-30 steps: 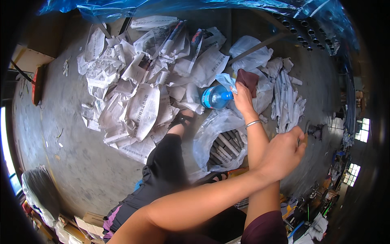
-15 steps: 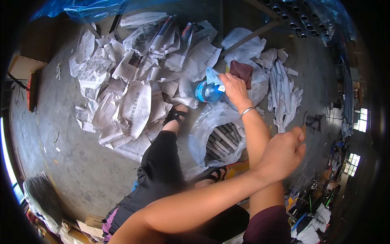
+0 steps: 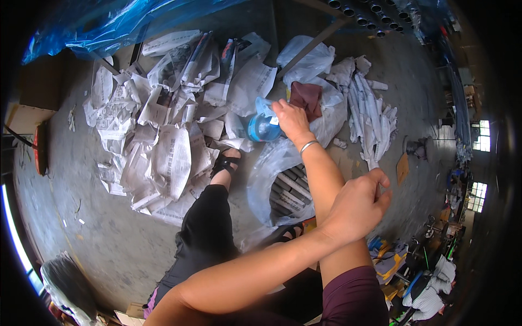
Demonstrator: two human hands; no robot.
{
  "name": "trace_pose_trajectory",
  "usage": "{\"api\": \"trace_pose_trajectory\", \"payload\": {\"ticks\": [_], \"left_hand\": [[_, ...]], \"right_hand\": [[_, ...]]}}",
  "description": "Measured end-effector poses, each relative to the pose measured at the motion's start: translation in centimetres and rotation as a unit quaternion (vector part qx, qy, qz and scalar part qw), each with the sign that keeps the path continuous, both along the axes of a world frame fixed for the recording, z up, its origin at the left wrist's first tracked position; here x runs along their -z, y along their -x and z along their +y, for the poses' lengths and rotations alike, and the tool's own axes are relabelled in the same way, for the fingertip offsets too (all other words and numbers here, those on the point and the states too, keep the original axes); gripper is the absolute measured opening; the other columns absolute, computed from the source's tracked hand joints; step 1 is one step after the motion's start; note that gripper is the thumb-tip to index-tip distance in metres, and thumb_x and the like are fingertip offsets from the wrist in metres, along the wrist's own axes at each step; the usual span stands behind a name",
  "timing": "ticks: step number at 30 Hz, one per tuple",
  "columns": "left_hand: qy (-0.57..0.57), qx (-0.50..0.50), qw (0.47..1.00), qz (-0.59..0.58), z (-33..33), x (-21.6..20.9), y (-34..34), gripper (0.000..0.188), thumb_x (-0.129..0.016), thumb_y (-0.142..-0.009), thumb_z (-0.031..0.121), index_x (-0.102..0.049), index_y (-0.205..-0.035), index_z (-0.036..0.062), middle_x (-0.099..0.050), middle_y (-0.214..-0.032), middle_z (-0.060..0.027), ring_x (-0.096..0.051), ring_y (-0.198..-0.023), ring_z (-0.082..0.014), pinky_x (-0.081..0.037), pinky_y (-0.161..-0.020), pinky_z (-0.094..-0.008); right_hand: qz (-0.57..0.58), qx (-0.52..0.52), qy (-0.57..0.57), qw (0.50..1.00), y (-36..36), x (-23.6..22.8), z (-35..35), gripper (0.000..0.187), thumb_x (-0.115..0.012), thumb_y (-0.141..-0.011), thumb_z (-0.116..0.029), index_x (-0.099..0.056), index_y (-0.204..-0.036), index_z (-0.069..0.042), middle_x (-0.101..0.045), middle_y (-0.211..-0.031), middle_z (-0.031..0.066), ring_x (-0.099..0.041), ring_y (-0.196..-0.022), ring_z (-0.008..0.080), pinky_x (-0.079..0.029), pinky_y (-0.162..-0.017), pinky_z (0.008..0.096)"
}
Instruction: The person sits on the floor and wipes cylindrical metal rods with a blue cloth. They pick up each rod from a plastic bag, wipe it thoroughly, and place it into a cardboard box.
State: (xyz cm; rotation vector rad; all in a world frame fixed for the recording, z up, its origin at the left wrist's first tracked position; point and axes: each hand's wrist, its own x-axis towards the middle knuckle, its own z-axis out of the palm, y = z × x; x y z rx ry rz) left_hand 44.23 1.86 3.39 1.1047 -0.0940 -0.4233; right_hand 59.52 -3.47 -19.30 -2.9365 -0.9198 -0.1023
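My right hand (image 3: pixel 293 120), with a silver bangle at the wrist, is closed on a light-blue cloth (image 3: pixel 264 105) at the top of a clear blue plastic container (image 3: pixel 263 129). A dark red cloth (image 3: pixel 306 100) lies just beyond that hand. My left arm crosses over the right forearm. My left hand (image 3: pixel 356 206) is raised above the floor with its fingers curled; whether anything is in them is hidden. Below the container, an open clear plastic bag (image 3: pixel 260 182) holds several grey rods (image 3: pixel 293 187).
Crumpled newspaper (image 3: pixel 171 157) covers the floor at left. Paper-wrapped rolls (image 3: pixel 370 114) lie at right, with a brown cardboard piece (image 3: pixel 402 168) nearby. A metal frame bar (image 3: pixel 312 46) crosses the top, near blue plastic sheeting (image 3: pixel 136 24). My sandalled foot (image 3: pixel 225 163) stands by the newspaper.
The view has shifted, so the scene sits further left. Both hands keep nearly the same pose, the right still on the light-blue cloth at the container.
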Motion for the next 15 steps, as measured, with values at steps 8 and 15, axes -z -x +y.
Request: {"api": "trace_pose_trajectory", "payload": {"ticks": [8,15], "left_hand": [[0.001,0.020,1.000,0.023,2.1,0.0,-1.0,0.018,-0.058,-0.088,0.009,-0.055,-0.102,-0.0004,-0.048,-0.068,0.0024,-0.044,-0.060,-0.0058,-0.037,-0.055,-0.0216],[0.100,0.030,0.991,0.086,2.7,-0.8,-1.4,0.016,-0.056,-0.090,0.007,-0.058,-0.104,0.0002,-0.049,-0.070,0.0083,-0.041,-0.062,0.0002,-0.032,-0.055,-0.0170]], "right_hand": [[-0.047,-0.048,-0.049,0.997,0.6,-1.8,0.8,0.015,-0.052,-0.078,-0.011,-0.061,-0.090,-0.014,-0.054,-0.093,0.0054,-0.055,-0.089,0.0253,-0.045,-0.075,0.0374],[0.010,-0.075,-0.144,0.987,1.9,-1.2,-0.5,0.021,-0.051,-0.079,-0.011,-0.063,-0.096,-0.007,-0.060,-0.107,0.0116,-0.055,-0.104,0.0274,-0.046,-0.086,0.0373]]}}
